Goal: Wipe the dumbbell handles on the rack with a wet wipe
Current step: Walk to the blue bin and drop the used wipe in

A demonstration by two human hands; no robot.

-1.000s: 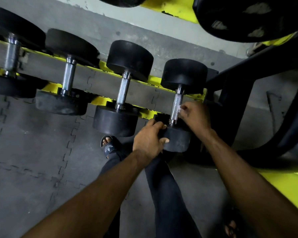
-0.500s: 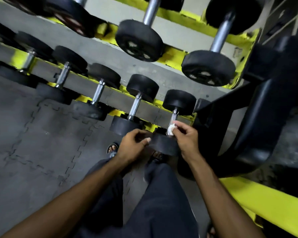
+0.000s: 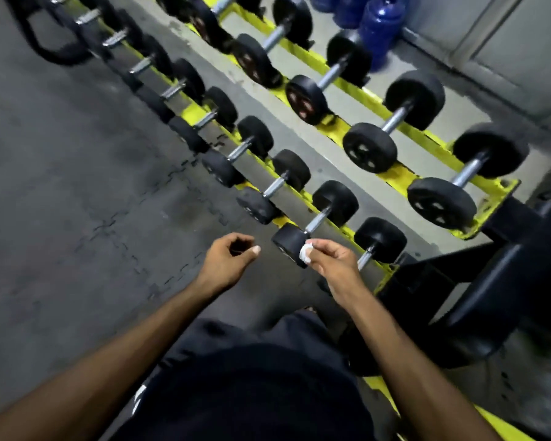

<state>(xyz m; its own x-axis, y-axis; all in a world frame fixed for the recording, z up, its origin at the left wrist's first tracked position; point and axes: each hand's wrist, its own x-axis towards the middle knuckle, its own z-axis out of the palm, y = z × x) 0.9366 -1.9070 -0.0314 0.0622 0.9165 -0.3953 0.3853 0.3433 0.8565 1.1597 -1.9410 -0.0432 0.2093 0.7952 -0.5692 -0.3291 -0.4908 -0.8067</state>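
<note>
A yellow rack (image 3: 392,178) holds two rows of black dumbbells with steel handles. My right hand (image 3: 331,261) pinches a crumpled white wet wipe (image 3: 305,252) in the air, just in front of the near head of the second dumbbell from the right (image 3: 288,241) in the lower row. The rightmost lower dumbbell (image 3: 379,238) lies behind that hand, its handle (image 3: 365,258) partly showing. My left hand (image 3: 228,261) hovers over the floor to the left, fingers loosely curled, holding nothing.
Grey rubber mat flooring (image 3: 77,202) lies to the left. A black machine frame (image 3: 490,281) stands at the right. Blue water jugs (image 3: 380,27) sit at the back by the wall. My dark-clothed legs (image 3: 252,377) fill the bottom of the view.
Both hands have come off the rightmost lower dumbbell and drawn back. The view has risen and pulled away, so more of the rack shows. The wipe stays in my right hand.
</note>
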